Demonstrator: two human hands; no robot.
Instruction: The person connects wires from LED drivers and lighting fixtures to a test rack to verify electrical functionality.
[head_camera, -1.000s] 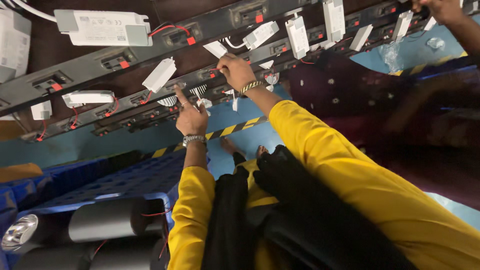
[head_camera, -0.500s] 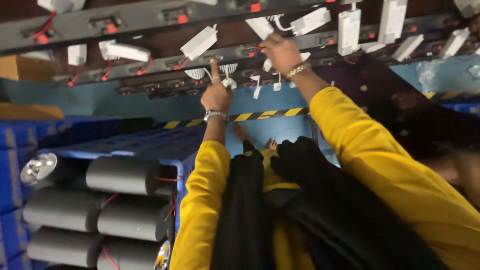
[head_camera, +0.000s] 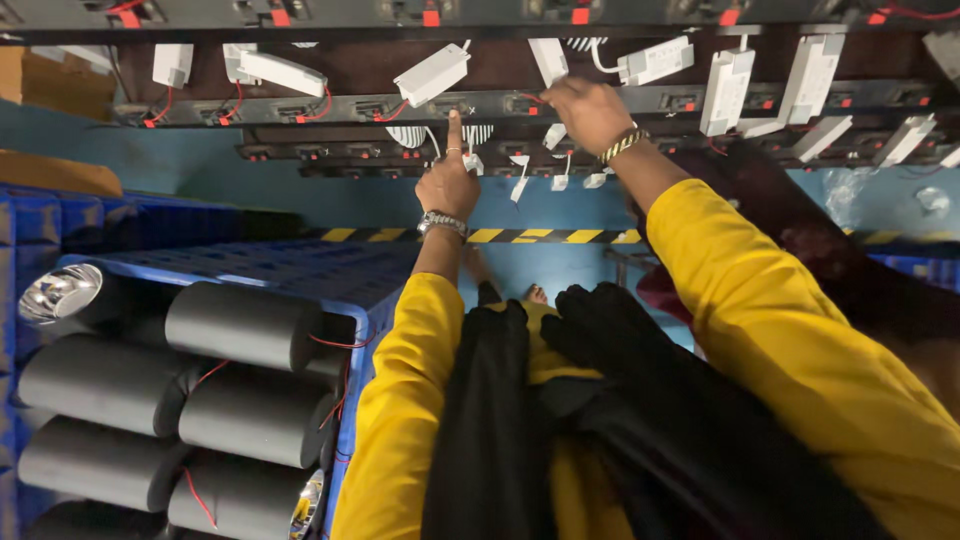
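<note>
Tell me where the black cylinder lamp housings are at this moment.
In the head view, the black cylinder lamp housings lie stacked at lower left, in a blue crate, beside the left hand's yellow sleeve.

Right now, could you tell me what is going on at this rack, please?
A person in yellow sleeves reaches both hands to a dark rack of sockets hung with small white driver boxes. The left hand points its forefinger up at a socket strip, beside a white box on red wires. The right hand touches the strip near another white box. Black cylindrical lamp housings lie stacked in a blue crate at the left.
</note>
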